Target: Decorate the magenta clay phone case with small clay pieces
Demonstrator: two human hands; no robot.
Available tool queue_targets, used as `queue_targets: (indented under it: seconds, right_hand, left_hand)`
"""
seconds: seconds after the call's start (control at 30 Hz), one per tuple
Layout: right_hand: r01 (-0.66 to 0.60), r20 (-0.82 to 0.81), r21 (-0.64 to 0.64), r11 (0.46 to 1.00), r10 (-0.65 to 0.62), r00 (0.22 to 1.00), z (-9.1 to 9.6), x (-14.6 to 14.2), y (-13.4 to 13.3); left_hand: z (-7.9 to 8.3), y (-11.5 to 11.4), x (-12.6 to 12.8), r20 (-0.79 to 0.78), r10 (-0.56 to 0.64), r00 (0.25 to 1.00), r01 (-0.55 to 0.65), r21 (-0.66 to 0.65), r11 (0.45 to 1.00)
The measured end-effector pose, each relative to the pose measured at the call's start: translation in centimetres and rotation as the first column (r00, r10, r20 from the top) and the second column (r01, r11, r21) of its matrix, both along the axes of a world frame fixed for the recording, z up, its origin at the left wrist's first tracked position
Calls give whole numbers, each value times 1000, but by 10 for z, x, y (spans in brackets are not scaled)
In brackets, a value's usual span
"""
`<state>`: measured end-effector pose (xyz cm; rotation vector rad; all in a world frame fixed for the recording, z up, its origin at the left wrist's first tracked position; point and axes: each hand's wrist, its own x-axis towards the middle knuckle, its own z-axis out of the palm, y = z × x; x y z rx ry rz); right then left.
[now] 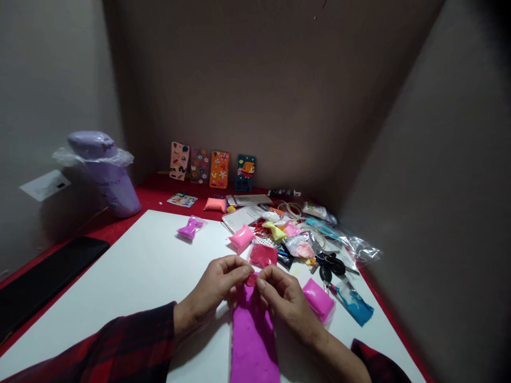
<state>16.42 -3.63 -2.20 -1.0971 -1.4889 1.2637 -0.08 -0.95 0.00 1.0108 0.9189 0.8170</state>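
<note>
Between the fingertips of my left hand (219, 282) and my right hand (283, 295) is a small flattened piece of red clay (252, 279). Both hands pinch it from either side. Below them lies a long slab covered in magenta clay (253, 335), its surface slightly dimpled; its near end runs out of view. A packet of red clay (263, 256) sits just beyond my fingers. To the right of my right hand rests a packet of bright pink clay (318, 299).
Decorated phone cases (220, 169) lean on the back wall. A purple tumbler (114, 183) stands at left, above a black phone-like slab (51, 279). Clay packets, scissors (261, 230), a blue clay packet (355, 302) and wrappers crowd the right of the white board (159, 276).
</note>
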Motion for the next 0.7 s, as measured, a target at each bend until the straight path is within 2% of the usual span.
queue_targets:
  seconds: [0.2,0.57,0.7]
  right_hand:
    - [-11,27,20,1000,10,1000,1,0,-1]
    - [-1,46,53,999,-1,999,0,1,-1]
    - [-4,52,55,998,1,999,0,1,-1]
  left_hand:
    - [0,0,0,-63,3,998,1,60,998]
    - [1,0,0,-15,-5,1000,5,23,1000]
    - [1,1,0,-31,-10,999,11,46,999]
